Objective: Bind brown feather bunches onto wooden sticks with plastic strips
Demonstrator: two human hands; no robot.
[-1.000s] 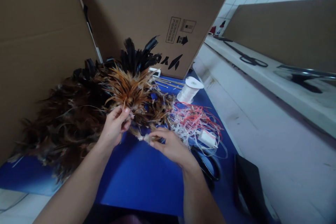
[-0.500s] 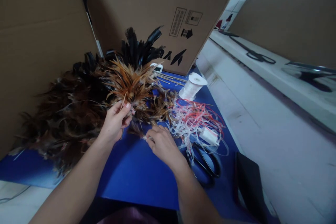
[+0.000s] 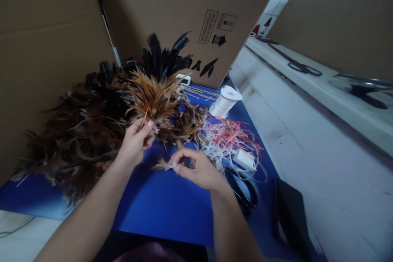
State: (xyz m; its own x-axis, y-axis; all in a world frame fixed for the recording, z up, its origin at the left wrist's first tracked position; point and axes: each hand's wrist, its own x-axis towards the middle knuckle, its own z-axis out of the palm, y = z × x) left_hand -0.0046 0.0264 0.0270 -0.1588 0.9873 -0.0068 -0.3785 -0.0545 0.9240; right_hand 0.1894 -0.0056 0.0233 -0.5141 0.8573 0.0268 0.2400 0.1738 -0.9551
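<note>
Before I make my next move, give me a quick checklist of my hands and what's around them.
1. Left hand has its grip: ok, pinching a thin stick by the orange feathers.
2. Right hand has its grip: ok, fingertips closed on a small feather tuft.
3. White spool standing on its end: ok.
4. Red and white strands untangled: not ok, they lie in a jumbled heap.
5. Black handle loops clear of your right forearm: cannot tell, the arm overlaps them in view.
</note>
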